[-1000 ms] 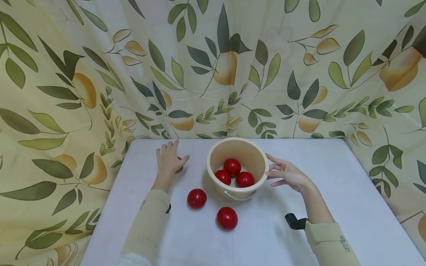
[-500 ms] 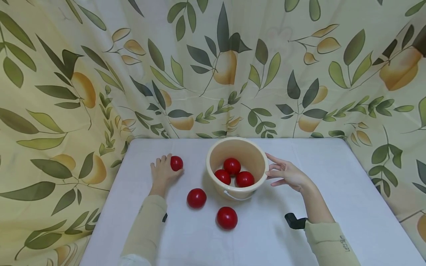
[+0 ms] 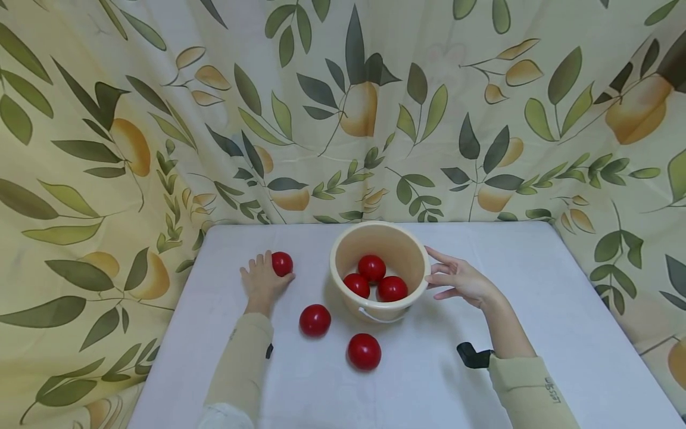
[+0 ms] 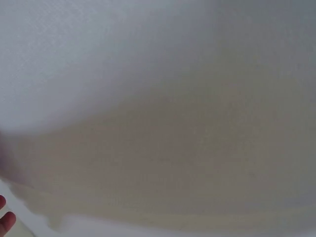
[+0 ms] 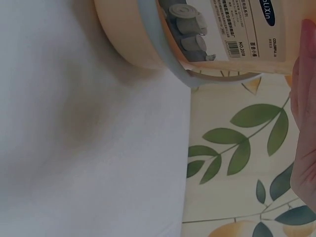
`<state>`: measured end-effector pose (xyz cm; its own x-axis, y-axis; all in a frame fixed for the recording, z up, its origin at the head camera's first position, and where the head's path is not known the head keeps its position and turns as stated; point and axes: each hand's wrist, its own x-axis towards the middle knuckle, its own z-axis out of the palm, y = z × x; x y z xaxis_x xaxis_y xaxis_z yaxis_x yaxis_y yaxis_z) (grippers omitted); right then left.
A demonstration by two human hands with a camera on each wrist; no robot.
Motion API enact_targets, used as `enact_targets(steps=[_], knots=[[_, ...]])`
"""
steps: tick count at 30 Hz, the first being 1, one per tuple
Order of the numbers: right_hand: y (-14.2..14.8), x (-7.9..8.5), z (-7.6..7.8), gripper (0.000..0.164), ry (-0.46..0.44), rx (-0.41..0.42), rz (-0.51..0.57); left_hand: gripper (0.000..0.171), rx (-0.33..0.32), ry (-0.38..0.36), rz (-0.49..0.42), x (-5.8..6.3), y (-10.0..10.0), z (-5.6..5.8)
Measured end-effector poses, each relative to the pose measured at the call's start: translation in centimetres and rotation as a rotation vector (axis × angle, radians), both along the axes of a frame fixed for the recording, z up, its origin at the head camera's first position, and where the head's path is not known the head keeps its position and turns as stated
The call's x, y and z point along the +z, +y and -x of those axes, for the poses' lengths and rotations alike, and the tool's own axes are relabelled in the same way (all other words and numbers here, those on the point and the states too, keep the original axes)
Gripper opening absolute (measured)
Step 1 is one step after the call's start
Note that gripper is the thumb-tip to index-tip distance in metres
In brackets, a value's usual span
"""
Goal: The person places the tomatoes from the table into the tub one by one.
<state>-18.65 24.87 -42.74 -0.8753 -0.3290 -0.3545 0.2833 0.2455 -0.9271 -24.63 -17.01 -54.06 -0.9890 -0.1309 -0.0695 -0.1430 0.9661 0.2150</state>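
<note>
In the head view my left hand [image 3: 262, 283] is at the left of the table, around the near and left sides of a glossy red ball [image 3: 281, 264]. Its thumb and forefinger lie against the ball. Two fingertips [image 4: 7, 221] show at the left wrist view's lower corner. My right hand [image 3: 465, 280] has its fingers at the right wall of a cream bucket [image 3: 343, 250], fairly straight and spread. Inside the bucket lie three red balls [image 3: 372, 269]. In the right wrist view that hand [image 5: 306, 133] is beside the labelled bucket [image 5: 123, 34].
Two more red balls lie on the white-covered table [image 3: 429, 381], one ball [image 3: 315, 320] left of the bucket and one ball [image 3: 364, 351] in front of it. The bucket's pale handle [image 3: 380, 319] hangs at its front. A leaf-and-fruit-patterned curtain [image 3: 321, 149] borders the back and left.
My left hand has drawn back toward me and to the left, uncovering the red ball it was over, and the thumb and fingers have come round it. My right hand stays by the bucket.
</note>
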Motion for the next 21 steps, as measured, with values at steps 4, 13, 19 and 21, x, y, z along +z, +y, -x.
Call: enact_targets(steps=[4,13,19,21], knots=[[0.04,-0.1,0.02,0.078,0.004,-0.001,0.005,0.086,0.008,0.024,-0.002,-0.23,-0.09,-0.09],[0.06,-0.24,0.04,0.078,0.003,-0.004,0.012,0.079,0.018,0.036,0.002,-0.34,-0.46,-0.32],[0.1,-0.21,0.03,0.078,0.001,-0.008,0.003,0.074,-0.013,0.068,0.001,-0.16,-0.6,-0.09],[0.08,-0.2,0.04,0.078,0.0,-0.008,0.004,0.072,-0.033,0.1,-0.008,0.25,-0.43,0.14]])
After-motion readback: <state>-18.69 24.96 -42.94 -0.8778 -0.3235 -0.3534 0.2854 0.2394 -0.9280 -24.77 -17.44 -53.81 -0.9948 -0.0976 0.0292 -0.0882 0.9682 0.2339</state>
